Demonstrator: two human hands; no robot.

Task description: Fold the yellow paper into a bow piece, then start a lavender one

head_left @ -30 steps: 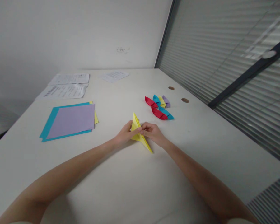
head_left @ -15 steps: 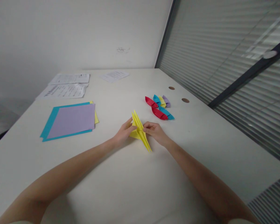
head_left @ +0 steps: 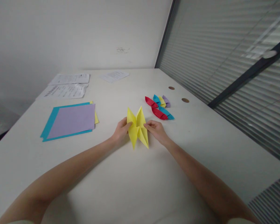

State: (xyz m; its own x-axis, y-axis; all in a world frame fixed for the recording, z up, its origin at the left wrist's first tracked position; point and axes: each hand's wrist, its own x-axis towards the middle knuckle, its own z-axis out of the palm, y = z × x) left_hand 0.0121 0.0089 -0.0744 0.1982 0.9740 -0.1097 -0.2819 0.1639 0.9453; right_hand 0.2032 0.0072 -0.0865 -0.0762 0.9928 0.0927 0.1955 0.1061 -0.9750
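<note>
A yellow folded paper (head_left: 132, 132) is spread between my two hands, with four-sided pointed flaps fanning toward and away from me and a pinched fold in its middle. My left hand (head_left: 121, 130) grips its left edge, thumb on top and the other fingers partly hidden behind. At the right edge, the thumb and fingers of my right hand (head_left: 155, 129) pinch the paper. Beyond my right hand lies a cluster of small folded paper pieces (head_left: 159, 113) in red, blue, yellow and purple.
Square paper sheets (head_left: 73, 121), purple over blue with a yellow corner showing, lie on the white table (head_left: 121, 183) to the left. Printed pages (head_left: 65, 90) rest farther back. Two round brown spots (head_left: 185, 100) mark the right side, near the window blinds (head_left: 235, 46).
The yellow paper has gone from a narrow, bunched shape to a wider one with its flaps spread apart. My left hand has shifted slightly left; both hands keep hold of it.
</note>
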